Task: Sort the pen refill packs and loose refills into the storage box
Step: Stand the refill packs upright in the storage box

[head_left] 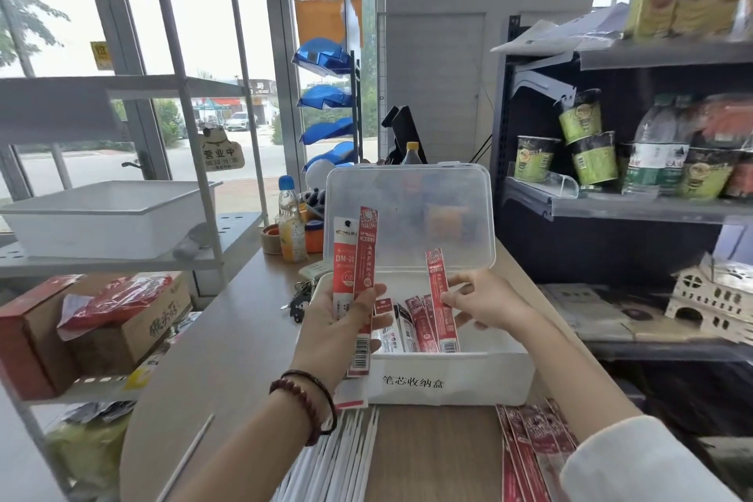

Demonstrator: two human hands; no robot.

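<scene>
Loose refills (346, 456) lie before storage box (448, 379) (packs (423, 322) inside).

Red refill packs (423, 324) in open box (448, 381)

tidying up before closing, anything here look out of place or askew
One loose white refill lies alone, slanted near the left edge of the table, apart from the bunch of white refills. Packs in the storage box lean unevenly. Nothing looks spilled.
</scene>
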